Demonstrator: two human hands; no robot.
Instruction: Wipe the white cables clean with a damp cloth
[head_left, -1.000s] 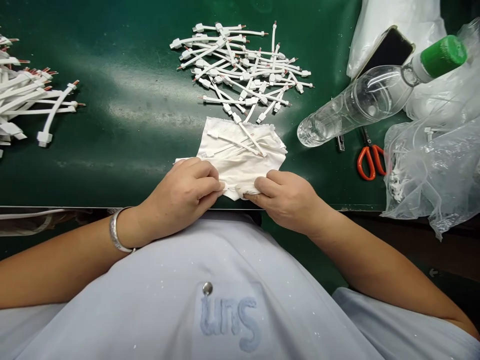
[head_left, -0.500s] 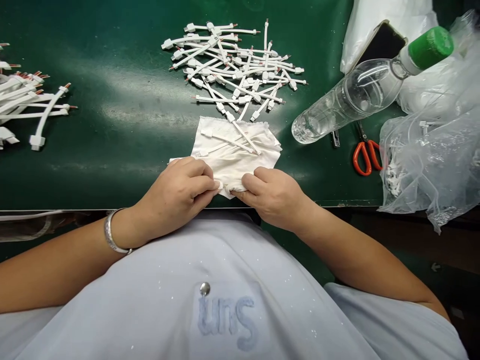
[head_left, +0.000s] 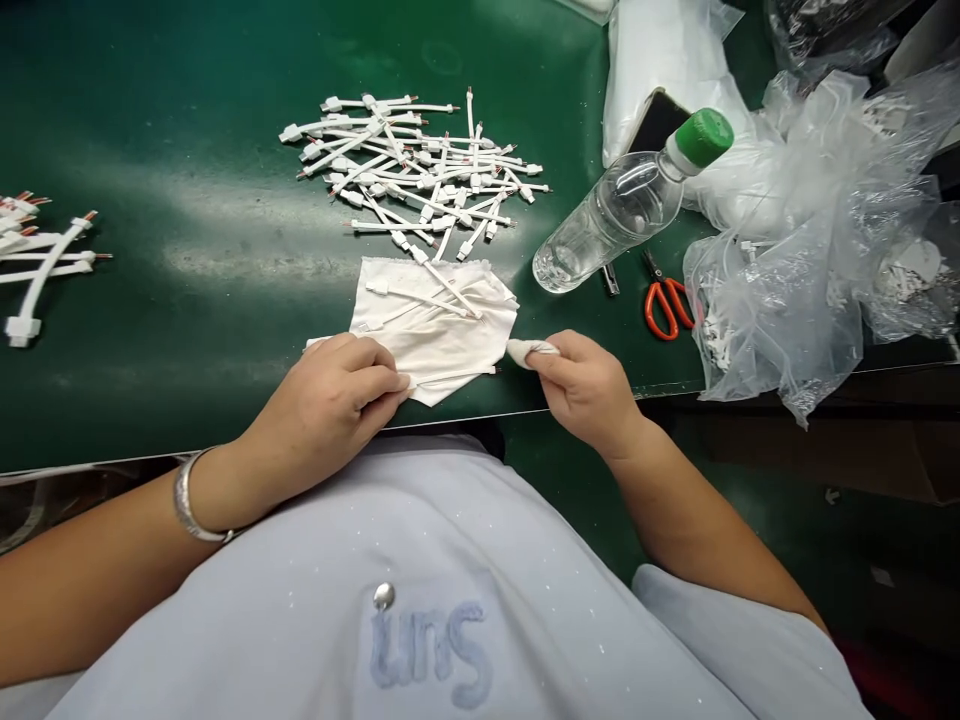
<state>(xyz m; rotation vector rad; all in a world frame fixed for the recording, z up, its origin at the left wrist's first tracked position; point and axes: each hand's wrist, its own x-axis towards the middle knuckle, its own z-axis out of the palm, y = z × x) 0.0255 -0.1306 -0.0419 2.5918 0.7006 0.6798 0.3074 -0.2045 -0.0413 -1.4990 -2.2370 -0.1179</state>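
My left hand (head_left: 334, 400) rests on the left part of a white cloth (head_left: 427, 345), its thumb and forefinger pinching one end of a short white cable (head_left: 457, 377). That cable lies across the cloth near the table's front edge, its bare wire end pointing right. Just right of the cloth, my right hand (head_left: 585, 385) is closed on a small white rag (head_left: 531, 351) bunched around a fingertip. More white cables (head_left: 420, 297) lie on the cloth. Beyond it spreads a pile of cables (head_left: 427, 170) with white plugs and reddish wire ends.
A bottle with a green cap (head_left: 611, 215) lies right of the pile. Near it are red-handled scissors (head_left: 664, 305), a dark phone (head_left: 656, 122) and clear plastic bags (head_left: 795, 290). More cables (head_left: 45, 265) sit at the far left.
My right hand has moved right, away from my left hand, with the rag. The cable in my left hand now shows along the cloth. The whole view has shifted.
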